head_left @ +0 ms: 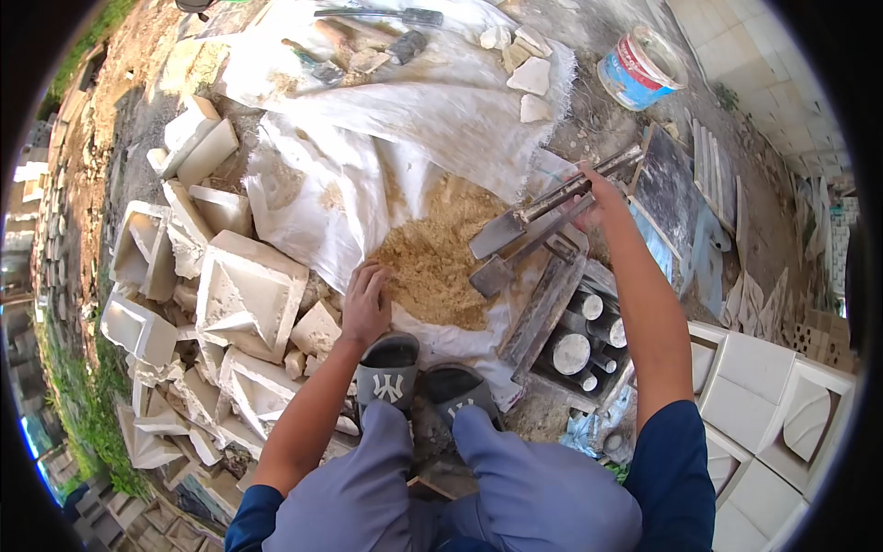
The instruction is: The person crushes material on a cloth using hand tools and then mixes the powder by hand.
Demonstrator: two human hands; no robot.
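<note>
Grips two flat-bladed metal tools (498,235) in the right hand (600,204), with fingers wrapped around the shafts and blades pointing across the right edge of the sandy heap (432,258); cannot tell whether touching the grains or just above. Rests the left hand (368,302) at the heap's opposite edge, beside the white sheet (322,221), with fingers loosely bent; cannot tell whether pinching any cloth. Seems to be at the step of handling the tools beside the heap, judging by the pose. For the next move, calls for a firm hold on both shafts, a path clear of the grey box (543,308) just beside, and well-placed left fingertips, away from the blades.
</note>
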